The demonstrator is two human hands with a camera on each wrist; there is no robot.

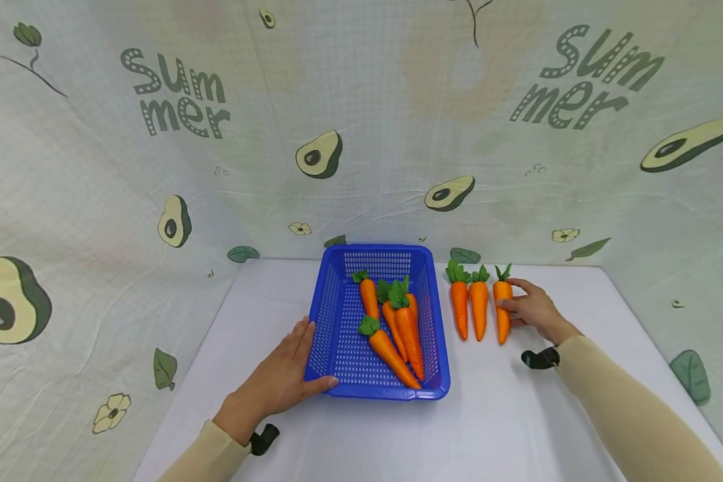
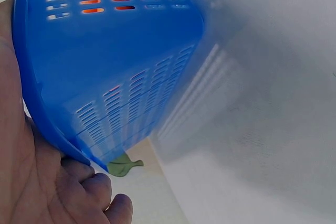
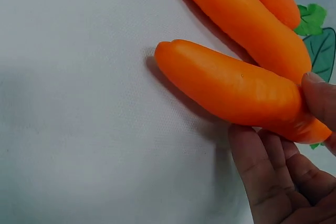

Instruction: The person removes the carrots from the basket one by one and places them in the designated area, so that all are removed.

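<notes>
A blue plastic basket (image 1: 432, 321) with slotted walls stands on the table, several orange carrots with green tops lying inside. My left hand (image 1: 283, 368) rests against its near left corner, fingers straight along the left rim and thumb at the front rim. From the left wrist, the basket wall (image 2: 115, 51) shows close beside the palm. To the right of the basket, my right hand (image 1: 533, 309) pinches a carrot (image 1: 503, 301) between thumb and fingers. The right wrist view shows that carrot (image 3: 226, 85) with its tip pointing away from the hand.
Two more carrots, one at left (image 1: 460, 308) and one nearer my hand (image 1: 478, 311), lie side by side between the basket and my right hand. A printed cloth (image 1: 373, 120) with avocados hangs behind the white table (image 1: 488, 422) and along its sides.
</notes>
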